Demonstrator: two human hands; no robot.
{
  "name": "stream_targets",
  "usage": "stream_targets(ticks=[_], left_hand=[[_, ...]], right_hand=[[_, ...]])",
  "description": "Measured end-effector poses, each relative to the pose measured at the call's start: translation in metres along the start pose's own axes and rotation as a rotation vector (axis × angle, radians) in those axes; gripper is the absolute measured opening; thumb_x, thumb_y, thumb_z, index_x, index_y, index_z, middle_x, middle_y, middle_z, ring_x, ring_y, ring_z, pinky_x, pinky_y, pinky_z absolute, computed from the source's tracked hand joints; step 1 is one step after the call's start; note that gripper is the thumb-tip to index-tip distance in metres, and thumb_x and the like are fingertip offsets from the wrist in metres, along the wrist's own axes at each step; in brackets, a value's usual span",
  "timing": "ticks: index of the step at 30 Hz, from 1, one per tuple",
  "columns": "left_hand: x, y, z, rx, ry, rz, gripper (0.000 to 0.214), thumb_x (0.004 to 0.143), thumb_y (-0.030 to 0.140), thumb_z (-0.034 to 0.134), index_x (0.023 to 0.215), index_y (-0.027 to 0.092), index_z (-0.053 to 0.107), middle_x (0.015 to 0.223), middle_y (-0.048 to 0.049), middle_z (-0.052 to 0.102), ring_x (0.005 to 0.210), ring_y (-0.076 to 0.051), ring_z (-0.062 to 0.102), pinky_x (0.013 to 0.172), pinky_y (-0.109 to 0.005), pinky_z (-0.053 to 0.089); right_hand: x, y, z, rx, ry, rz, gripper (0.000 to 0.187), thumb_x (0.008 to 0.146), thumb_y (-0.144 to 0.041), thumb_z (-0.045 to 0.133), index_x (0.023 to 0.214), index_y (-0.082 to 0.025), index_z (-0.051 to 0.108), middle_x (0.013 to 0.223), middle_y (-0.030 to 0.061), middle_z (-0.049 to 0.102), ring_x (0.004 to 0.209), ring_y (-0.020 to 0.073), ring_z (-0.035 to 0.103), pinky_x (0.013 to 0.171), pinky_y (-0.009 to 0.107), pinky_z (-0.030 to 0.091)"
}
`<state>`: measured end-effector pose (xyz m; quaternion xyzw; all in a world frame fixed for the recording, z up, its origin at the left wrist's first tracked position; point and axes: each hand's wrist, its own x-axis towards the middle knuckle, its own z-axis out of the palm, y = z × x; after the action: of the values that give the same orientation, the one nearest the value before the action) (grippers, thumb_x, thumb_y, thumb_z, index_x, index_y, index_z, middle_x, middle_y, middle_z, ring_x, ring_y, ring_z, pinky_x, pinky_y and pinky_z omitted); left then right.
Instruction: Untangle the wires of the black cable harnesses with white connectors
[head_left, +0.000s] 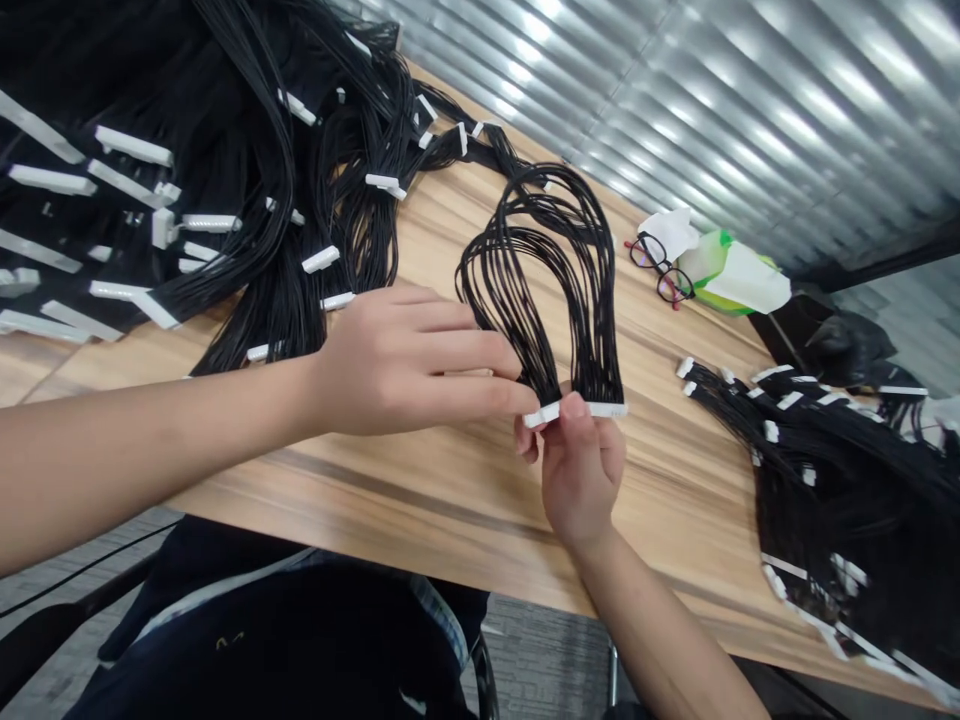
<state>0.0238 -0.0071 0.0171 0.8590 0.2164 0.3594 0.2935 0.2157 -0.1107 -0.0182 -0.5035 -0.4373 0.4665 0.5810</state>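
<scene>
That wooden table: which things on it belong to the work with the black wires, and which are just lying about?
Part of the work:
- black wire harness with its white connector, pinched by the left hand and right hand
- left harness pile
- right harness pile

Just lying about:
- glasses
- white paper
- green-and-white package

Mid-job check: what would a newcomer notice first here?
A loop of black wires stands out, its white connectors pinched between the left hand and right hand. Behind it, at upper left, a big heap of similar wire bundles spills over the wooden table; another heap lies at right.
</scene>
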Motion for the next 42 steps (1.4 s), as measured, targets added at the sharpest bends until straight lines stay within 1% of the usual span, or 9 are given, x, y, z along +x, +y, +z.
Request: stream_targets(ticks=[8,15,23,25,28,31,34,37,42], left_hand=[[-0.001,0.000,-0.005,-0.113,0.010,-0.097,0.035,0.093,0.060,0.071,0.074,0.033,0.083,0.067,-0.0013,0.069,0.064,-0.016,0.057,0.064,-0.032,0.027],[0.007,-0.002,0.004,-0.006,-0.064,-0.052,0.027,0.090,0.045,0.072,0.071,0.026,0.075,0.079,-0.0030,0.068,0.068,-0.015,0.051,0.071,-0.032,0.027],[-0.001,0.002,-0.001,0.009,-0.068,0.076,0.059,0.096,0.046,0.063,0.049,0.019,0.040,0.048,0.0021,0.038,0.049,-0.011,0.031,0.057,-0.030,0.022],[-0.006,0.005,0.001,-0.089,-0.021,0.056,0.054,0.100,0.043,0.058,0.054,0.020,0.042,0.047,0.0029,0.038,0.045,-0.010,0.032,0.052,-0.029,0.022],[-0.009,0.003,0.007,-0.132,0.008,-0.174,0.039,0.104,0.038,0.051,0.070,0.021,0.060,0.053,0.0040,0.050,0.046,-0.009,0.042,0.052,-0.025,0.026],[-0.008,-0.003,0.010,-0.013,-0.003,-0.388,0.025,0.100,0.046,0.060,0.101,0.025,0.073,0.072,0.0054,0.068,0.049,-0.008,0.049,0.055,-0.024,0.028],[-0.006,-0.007,0.008,0.181,-0.056,-0.498,0.022,0.094,0.046,0.068,0.104,0.028,0.075,0.084,0.0053,0.072,0.061,-0.010,0.054,0.061,-0.024,0.030],[-0.002,-0.007,0.001,0.223,-0.053,-0.457,0.017,0.096,0.041,0.065,0.097,0.028,0.076,0.089,0.0037,0.071,0.069,-0.011,0.055,0.066,-0.025,0.033],[0.005,-0.006,-0.008,-0.023,0.037,-0.321,0.020,0.097,0.035,0.059,0.099,0.026,0.077,0.096,0.0014,0.070,0.060,-0.009,0.043,0.060,-0.026,0.036]], right_hand=[[-0.005,0.001,0.000,-0.067,-0.077,-0.048,0.043,0.104,-0.054,0.060,0.074,-0.026,0.071,0.068,0.0039,0.074,0.054,0.0186,0.059,0.051,0.036,0.046],[-0.002,0.004,-0.001,-0.120,-0.032,-0.070,0.041,0.103,-0.054,0.063,0.074,-0.026,0.070,0.062,0.0015,0.067,0.055,0.0179,0.058,0.051,0.034,0.044],[0.017,-0.005,-0.001,-0.055,0.214,-0.077,0.038,0.095,-0.051,0.070,0.069,-0.024,0.066,0.058,0.0004,0.064,0.050,0.0151,0.055,0.045,0.029,0.038],[0.021,-0.006,-0.003,-0.046,0.261,-0.113,0.038,0.094,-0.052,0.071,0.068,-0.024,0.065,0.057,-0.0004,0.061,0.049,0.0146,0.054,0.044,0.029,0.037],[0.022,-0.005,-0.004,-0.032,0.261,-0.165,0.038,0.095,-0.050,0.071,0.068,-0.025,0.065,0.057,-0.0012,0.060,0.048,0.0138,0.054,0.043,0.029,0.037],[0.018,-0.002,-0.004,-0.063,0.221,-0.199,0.041,0.097,-0.051,0.070,0.066,-0.025,0.064,0.056,-0.0011,0.060,0.047,0.0139,0.054,0.042,0.028,0.036],[0.015,0.000,-0.003,-0.090,0.166,-0.255,0.042,0.097,-0.052,0.069,0.067,-0.024,0.065,0.055,-0.0008,0.062,0.045,0.0143,0.055,0.040,0.028,0.036],[0.014,0.000,-0.002,-0.065,0.134,-0.278,0.040,0.098,-0.048,0.069,0.067,-0.023,0.067,0.054,-0.0002,0.065,0.045,0.0144,0.058,0.038,0.026,0.036],[0.015,-0.004,-0.001,-0.048,0.105,-0.174,0.040,0.097,-0.046,0.067,0.065,-0.022,0.069,0.054,0.0009,0.066,0.046,0.0150,0.060,0.038,0.025,0.038]])
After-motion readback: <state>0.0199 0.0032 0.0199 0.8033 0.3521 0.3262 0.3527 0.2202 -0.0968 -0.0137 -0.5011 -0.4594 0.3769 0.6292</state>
